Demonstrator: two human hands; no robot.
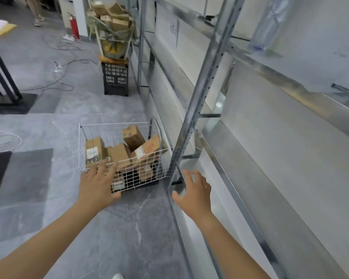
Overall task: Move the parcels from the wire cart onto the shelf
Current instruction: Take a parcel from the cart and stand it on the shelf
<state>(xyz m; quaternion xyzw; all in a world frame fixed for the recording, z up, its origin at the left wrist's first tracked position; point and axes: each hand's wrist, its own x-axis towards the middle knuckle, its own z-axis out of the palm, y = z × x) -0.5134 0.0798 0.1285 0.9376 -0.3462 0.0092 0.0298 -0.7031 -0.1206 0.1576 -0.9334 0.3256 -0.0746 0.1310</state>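
Beside the shelf (290, 168), wire cart (82, 146) of parcels (120, 155) leaning every which way — left hand (98, 184), right hand (193, 192) spread, empty.

Grey marbled floor (48, 101) strewn with cables (75, 46), black crate (115, 78) beyond.

No legible text: white labels (92, 153) and red print on the parcels (119, 155), all too blurred.

The person's two forearms (48, 234) are showing bare along their whole visible length, and the left hand (98, 184) and the right hand (195, 193) are showing bare as well. At the bottom edge a small white rounded shape (117, 276) is peeking in, possibly the toe of a shoe; it is too blurred to tell.
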